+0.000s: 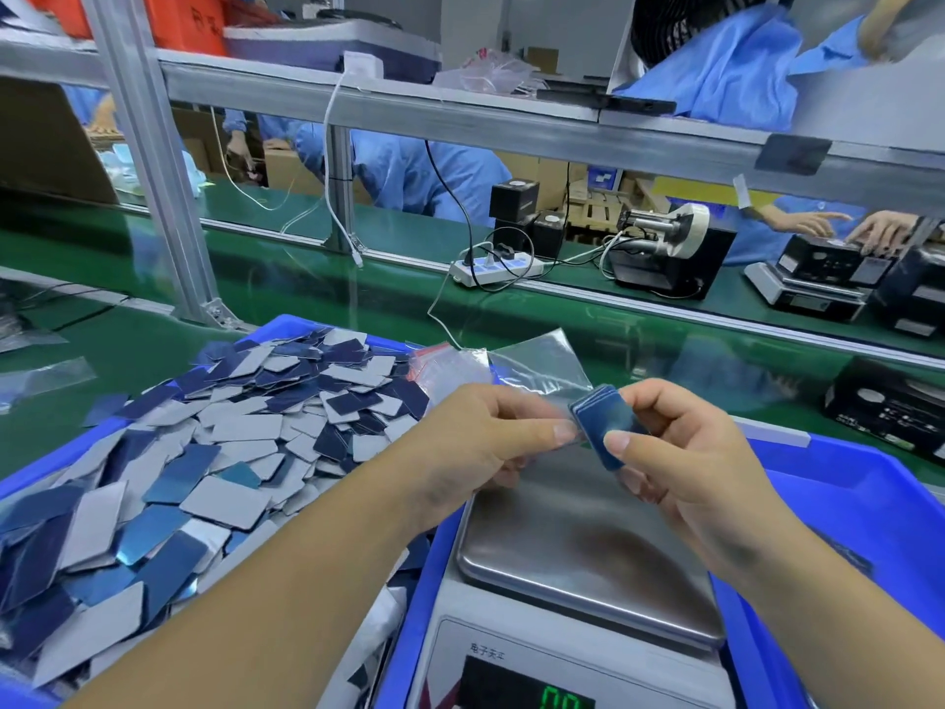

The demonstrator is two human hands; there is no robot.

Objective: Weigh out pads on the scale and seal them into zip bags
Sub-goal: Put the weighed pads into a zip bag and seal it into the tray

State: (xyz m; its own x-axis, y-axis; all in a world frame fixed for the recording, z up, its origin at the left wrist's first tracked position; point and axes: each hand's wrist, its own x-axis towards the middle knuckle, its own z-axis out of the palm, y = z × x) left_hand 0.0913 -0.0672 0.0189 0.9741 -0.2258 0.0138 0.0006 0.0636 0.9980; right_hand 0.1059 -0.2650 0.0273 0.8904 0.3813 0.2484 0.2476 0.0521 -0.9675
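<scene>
My right hand (680,452) pinches a small stack of blue pads (603,419) between thumb and fingers above the scale. My left hand (486,442) pinches the mouth of a clear zip bag (542,360), which reaches up and away from the stack. The stack's end sits at the bag's opening. Below both hands lies the scale's bare steel pan (578,550), and its green display (560,701) glows at the bottom edge. A heap of loose blue and grey pads (215,452) fills the blue tray on the left.
A bundle of red-striped zip bags (445,363) lies at the heap's far edge. A second blue tray (869,504) stands to the right of the scale. Beyond runs a green conveyor (307,278) with a power strip, tape dispenser and other people's hands.
</scene>
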